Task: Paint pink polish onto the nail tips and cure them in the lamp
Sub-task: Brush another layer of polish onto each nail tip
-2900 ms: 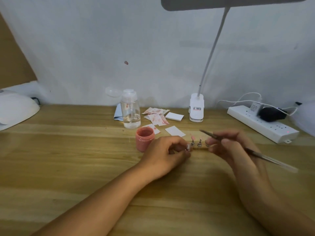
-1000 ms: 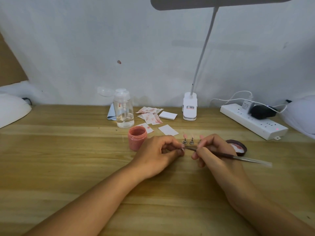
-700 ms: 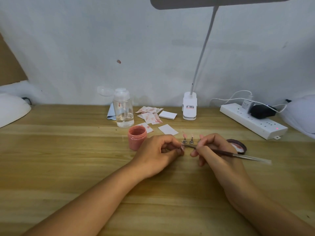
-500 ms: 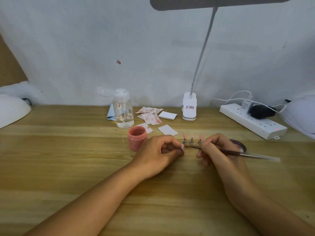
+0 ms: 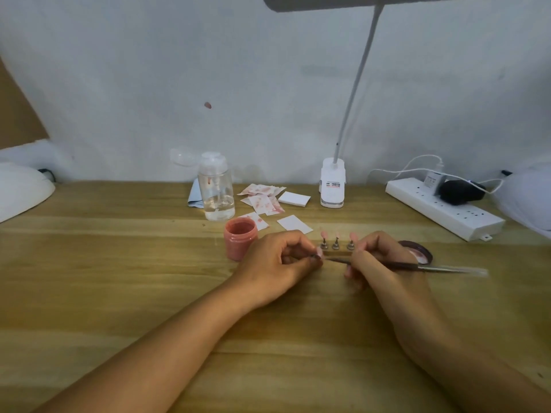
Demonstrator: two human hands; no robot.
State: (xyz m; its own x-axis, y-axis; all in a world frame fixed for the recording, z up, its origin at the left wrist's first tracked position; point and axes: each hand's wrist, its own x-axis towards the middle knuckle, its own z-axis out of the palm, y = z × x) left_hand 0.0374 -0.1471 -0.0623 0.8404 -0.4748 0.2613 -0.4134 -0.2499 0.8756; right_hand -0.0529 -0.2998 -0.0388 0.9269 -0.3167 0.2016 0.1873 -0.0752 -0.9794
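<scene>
My left hand pinches a small nail tip on its stand at the middle of the wooden table. My right hand grips a thin brush, and the brush's point touches that nail tip. Behind the hands, three pink nail tips stand on metal holders on a small wooden strip. An open pink polish jar stands just left of my left hand. The jar's dark lid lies behind my right hand. Part of a white curing lamp shows at the far left edge.
A clear pump bottle and several stained and clean wipes lie behind the jar. A white desk lamp base stands at the back, its head overhead. A white power strip with plugs sits at the back right.
My right hand brought the brush down from above the holders to the nail tip in my left hand, then slid slightly right. The left hand has stayed in place.
</scene>
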